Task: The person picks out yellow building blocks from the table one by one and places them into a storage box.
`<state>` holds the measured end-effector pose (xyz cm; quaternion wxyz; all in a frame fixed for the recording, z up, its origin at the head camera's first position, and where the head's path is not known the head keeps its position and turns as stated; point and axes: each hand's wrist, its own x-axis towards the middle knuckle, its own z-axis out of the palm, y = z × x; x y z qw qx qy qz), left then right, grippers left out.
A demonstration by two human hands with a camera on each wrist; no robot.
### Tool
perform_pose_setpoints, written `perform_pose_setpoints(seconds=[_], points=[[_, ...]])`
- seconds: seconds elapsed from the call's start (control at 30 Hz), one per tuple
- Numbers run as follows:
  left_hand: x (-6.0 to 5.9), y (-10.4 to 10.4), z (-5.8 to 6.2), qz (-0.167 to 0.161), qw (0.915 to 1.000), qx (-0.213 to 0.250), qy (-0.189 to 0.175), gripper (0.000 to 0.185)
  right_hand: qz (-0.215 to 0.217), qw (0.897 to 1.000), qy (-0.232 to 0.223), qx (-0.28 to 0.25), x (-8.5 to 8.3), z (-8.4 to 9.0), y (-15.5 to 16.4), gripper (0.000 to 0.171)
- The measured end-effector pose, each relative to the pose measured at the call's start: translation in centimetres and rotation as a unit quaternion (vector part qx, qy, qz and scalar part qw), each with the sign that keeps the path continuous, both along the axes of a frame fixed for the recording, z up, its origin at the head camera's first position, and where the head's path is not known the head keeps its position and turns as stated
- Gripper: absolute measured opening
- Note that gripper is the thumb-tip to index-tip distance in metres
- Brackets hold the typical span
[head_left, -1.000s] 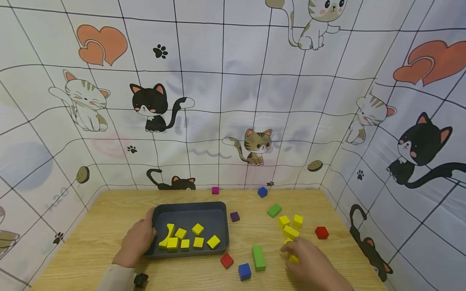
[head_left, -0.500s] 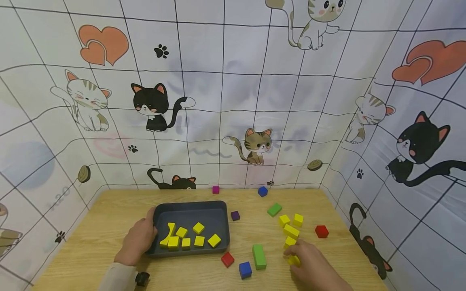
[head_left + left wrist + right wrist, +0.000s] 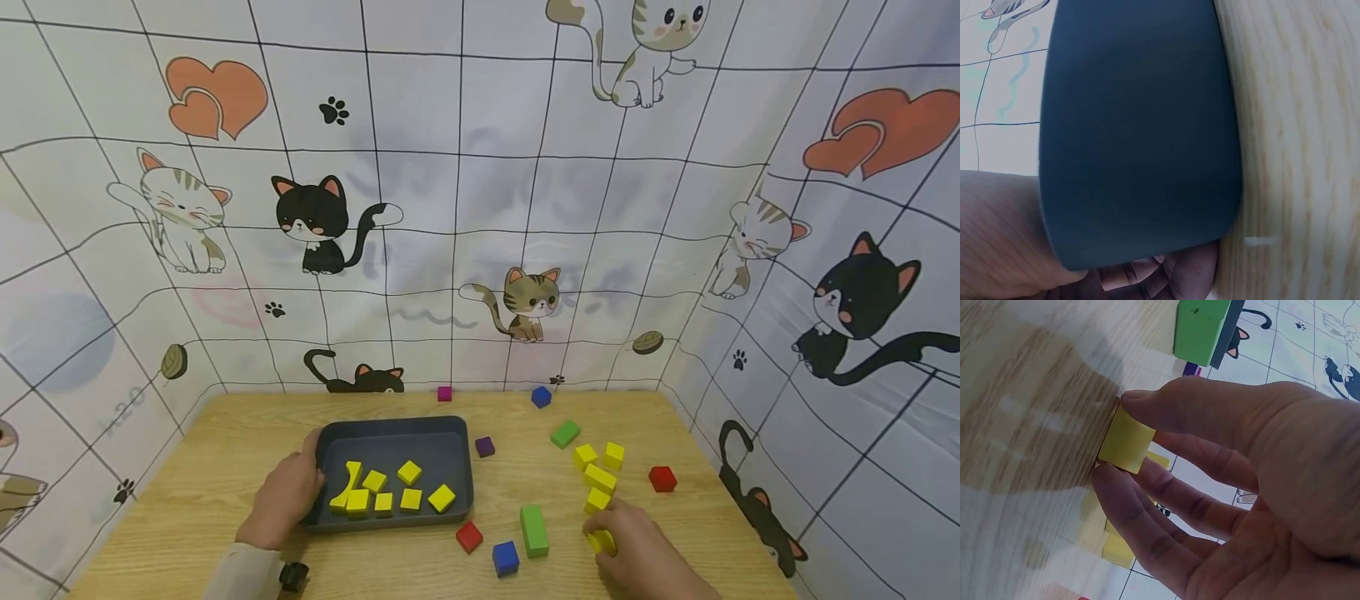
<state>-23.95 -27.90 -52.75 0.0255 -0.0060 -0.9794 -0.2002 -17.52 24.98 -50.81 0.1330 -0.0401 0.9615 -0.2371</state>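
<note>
Cat-printed cloth with hearts and paw marks walls in a light wooden bench [image 3: 225, 467] on three sides. Low and left of the frame's centre sits a dark grey tray [image 3: 393, 430], its long axis running left to right across the picture, with seven yellow pieces lying loose inside. The left hand [image 3: 283, 498] grasps the tray's left wall, fingers curled round the rim; the left wrist view shows fingertips tucked under the tray's outer side.

At lower right the right hand [image 3: 633, 546] pinches a small yellow block [image 3: 602, 542] that lies on the bench. In the right wrist view the thumb presses one side of this block [image 3: 1126, 438] and the fingers [image 3: 1147, 512] press the opposite side, the hand only slightly open around it. The block looks near cubic, so no long axis can be told.

Just above the hand four more yellow blocks [image 3: 597, 477] lie close together. A long green block [image 3: 533, 530] lies left of the hand, its long axis running top to bottom of the frame, with a blue cube [image 3: 505, 557] and a red cube [image 3: 469, 536] beside it.
</note>
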Motion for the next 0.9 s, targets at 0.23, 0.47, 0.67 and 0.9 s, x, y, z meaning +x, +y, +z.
perform_pose_setpoints(seconds=[0.23,0.47,0.67,0.9], points=[[-0.04,0.08,-0.02,0.004,1.0000,0.000,-0.003,0.074,0.001,1.000,0.002,0.000,-0.02,-0.12,-0.04,0.031],[-0.02,0.18,0.05,0.007,1.0000,-0.001,-0.006,0.074,0.002,1.000,0.009,0.010,0.01,-0.41,-0.09,0.030],[0.04,0.18,0.02,0.007,1.0000,0.001,-0.003,0.074,-0.004,1.000,0.003,0.017,0.00,-0.39,-0.16,0.030],[0.05,0.11,-0.02,0.005,1.0000,0.003,-0.001,0.074,0.000,1.000,0.011,0.015,0.11,-0.40,-0.25,0.029]])
